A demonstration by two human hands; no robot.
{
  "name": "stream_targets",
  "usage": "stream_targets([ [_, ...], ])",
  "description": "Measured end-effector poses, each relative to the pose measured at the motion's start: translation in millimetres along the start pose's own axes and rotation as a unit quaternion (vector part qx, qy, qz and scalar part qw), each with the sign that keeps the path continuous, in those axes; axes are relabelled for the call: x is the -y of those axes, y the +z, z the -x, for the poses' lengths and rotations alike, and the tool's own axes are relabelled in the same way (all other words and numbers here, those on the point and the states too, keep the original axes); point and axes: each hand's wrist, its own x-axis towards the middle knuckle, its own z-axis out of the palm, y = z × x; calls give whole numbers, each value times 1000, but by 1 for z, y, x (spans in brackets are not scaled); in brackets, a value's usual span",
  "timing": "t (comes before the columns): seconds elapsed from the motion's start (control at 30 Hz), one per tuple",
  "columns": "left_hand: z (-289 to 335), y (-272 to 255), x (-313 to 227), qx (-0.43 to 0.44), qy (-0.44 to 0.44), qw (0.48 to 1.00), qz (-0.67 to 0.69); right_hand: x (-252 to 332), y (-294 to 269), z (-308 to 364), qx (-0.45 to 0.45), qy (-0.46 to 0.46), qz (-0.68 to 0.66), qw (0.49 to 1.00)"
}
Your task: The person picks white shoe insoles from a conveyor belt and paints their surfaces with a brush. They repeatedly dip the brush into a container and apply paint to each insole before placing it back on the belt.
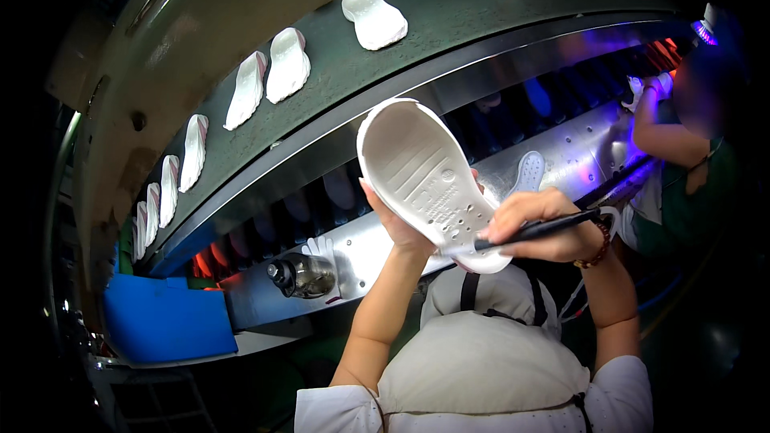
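Note:
My left hand (pixel 393 220) holds a white shoe sole (pixel 409 164) from its left side and from below. The sole is tilted up, its hollow inside toward me, with raised ribs and small holes. My right hand (pixel 545 224) is closed round a slim black-handled tool (pixel 553 227). The tool's end reaches the narrow lower end of the sole; its tip is blurred, so I cannot tell its exact kind. My right fingers are close to the sole's edge there. A pale bluish sole (pixel 529 172) lies on the metal bench (pixel 353 261) just beyond my right hand.
White soles (pixel 374 20) lie in a row along the dark green conveyor belt (pixel 329 48) beyond the bench. A dark see-through bottle (pixel 303 275) and a white glove (pixel 321 250) are at left, near a blue panel (pixel 164 317). A co-worker's arm (pixel 666 140) is at right.

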Motion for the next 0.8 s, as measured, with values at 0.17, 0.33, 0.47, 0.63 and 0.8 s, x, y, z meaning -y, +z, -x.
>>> stream_targets([
  [0.17, -6, -4, -10, 47, 31, 998, -27, -7, -9, 8, -87, 38, -32, 995],
  [0.33, -12, 2, -21, 84, 55, 995, -26, -11, -13, 18, -58, -9, -112, 992],
  [0.47, -15, 18, -28, 16, 34, 999, 10, -14, -5, 19, -141, 24, -169, 975],
  [0.63, 8, -4, 19, 133, 34, 990, 44, -8, 23, 10, -208, 89, -173, 959],
  [0.8, 4, -24, 20, 91, -25, 989, 110, -18, 15, 9, -54, 28, -74, 995],
])
